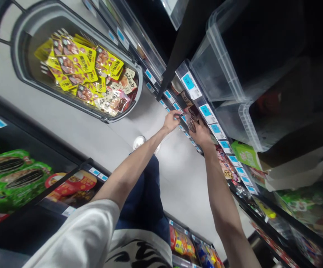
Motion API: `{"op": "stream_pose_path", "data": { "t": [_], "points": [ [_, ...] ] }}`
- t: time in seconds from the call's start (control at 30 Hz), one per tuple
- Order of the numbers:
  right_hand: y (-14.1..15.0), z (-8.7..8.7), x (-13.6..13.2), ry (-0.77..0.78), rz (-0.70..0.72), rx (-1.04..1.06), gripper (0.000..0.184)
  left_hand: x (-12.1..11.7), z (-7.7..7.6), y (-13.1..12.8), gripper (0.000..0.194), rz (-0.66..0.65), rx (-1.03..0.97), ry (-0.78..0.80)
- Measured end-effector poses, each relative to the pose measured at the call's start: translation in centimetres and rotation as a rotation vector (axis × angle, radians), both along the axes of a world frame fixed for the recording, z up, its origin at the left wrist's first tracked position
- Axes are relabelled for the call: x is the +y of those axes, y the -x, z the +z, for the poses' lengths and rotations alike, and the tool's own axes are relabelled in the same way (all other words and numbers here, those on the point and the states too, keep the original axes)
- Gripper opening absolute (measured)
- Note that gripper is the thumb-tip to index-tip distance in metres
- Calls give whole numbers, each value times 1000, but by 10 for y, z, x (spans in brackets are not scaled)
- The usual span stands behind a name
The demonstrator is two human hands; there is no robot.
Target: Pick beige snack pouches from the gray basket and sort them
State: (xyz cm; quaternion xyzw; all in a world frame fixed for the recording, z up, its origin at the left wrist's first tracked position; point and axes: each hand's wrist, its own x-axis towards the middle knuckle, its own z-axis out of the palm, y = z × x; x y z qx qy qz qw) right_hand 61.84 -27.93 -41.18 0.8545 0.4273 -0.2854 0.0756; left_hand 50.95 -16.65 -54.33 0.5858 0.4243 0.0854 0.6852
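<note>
The white sleeve (80, 238) is positioned nearest. A clear packet (190, 120) is grasped by the right hand (201, 133); the left hand (172, 121) is curled near the shelf edge (173, 101), its hold indeterminable.

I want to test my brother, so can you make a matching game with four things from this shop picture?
Things:
1. Yellow packets
2. White shoe
3. Big green bags
4. Right hand

Places:
A. At the left side of the picture, on a dark shelf
B. Reaching in beside blue-and-white price tags
C. Inside the grey basket
D. Down on the pale floor

Right pairs: 1-C, 2-D, 3-A, 4-B
</note>
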Motion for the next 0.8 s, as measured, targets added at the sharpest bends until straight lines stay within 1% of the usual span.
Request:
{"op": "stream_pose_path", "data": {
  "t": [0.07,0.13,0.2,0.27,0.3,0.33,0.4,0.43,0.5,0.57,0.63,0.73,0.8],
  "points": [
    [6,2,-13,-101,-49,31,49,-5,8,12,42,0,-27,229],
    [17,5,-22,-267,-177,141,48,-10,20,25,42,-7,-73,407],
    [31,9,-27,-457,-416,362,45,-14,32,35,42,-10,-136,548],
    [47,12,-28,-575,-703,647,44,-16,45,42,49,-42,-221,691],
    [55,12,-27,-595,-824,777,44,-17,51,44,57,-75,-263,756],
    [61,11,-25,-594,-917,881,44,-16,57,45,63,-112,-294,810],
    [70,8,-19,-561,-1048,998,42,-14,64,46,68,-160,-324,863],
    [72,6,-15,-543,-1104,1025,39,-12,66,46,67,-157,-326,865],
    [71,2,-4,-534,-1201,1064,30,-6,64,48,66,-106,-324,850],
    [64,-5,11,-579,-1236,1084,25,2,57,54,65,-5,-299,837],
    [54,-17,31,-677,-1192,1055,26,11,47,66,61,106,-250,828],
    [32,-45,67,-842,-1050,897,31,16,32,94,54,224,-156,797],
    [14,-69,92,-892,-874,737,33,11,22,119,51,272,-90,787]
  ]
}}
